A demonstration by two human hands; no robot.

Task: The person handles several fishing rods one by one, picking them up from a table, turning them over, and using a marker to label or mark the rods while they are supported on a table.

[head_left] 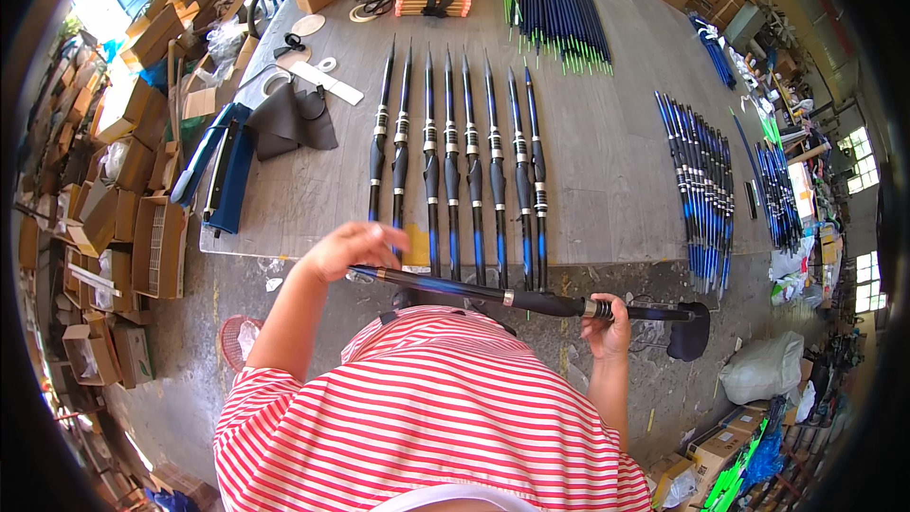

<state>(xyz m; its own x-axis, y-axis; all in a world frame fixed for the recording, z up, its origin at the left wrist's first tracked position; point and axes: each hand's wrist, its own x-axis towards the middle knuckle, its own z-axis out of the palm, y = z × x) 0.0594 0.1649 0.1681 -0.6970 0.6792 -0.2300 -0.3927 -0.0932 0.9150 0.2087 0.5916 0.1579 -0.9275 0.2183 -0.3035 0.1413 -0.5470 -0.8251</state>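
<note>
The glossy black-and-blue fishing rod with a black grip (550,303) lies slantwise in front of the person, from about 8 o'clock to about 4 o'clock around the view's centre. At 4 o'clock the right hand (611,324) has its fingers curled closely around it, beside the silver rings at the grip's end. Near 9 o'clock the left hand (353,248) is just above the rod's other end, its fingers blurred, parted and loosely bent; I cannot tell whether it touches the rod. A rounded black cover (690,334) hangs at the rod's 4 o'clock end. Below, at 6 o'clock, is the person's red-and-white striped shirt (455,398). Towards 12 o'clock, eight similar blue-and-black rods (448,156) lie side by side on a grey wood-grained tabletop (607,180). Farther out on it are a dark grey cloth piece (289,125) at 10 o'clock, a strapped bundle of pale sticks with pink ends (408,2) at 12, a bunch of slim dark-blue rods with green tips (559,14) at 1, and a cluster of blue-and-black rods (700,190) near 3.
</note>
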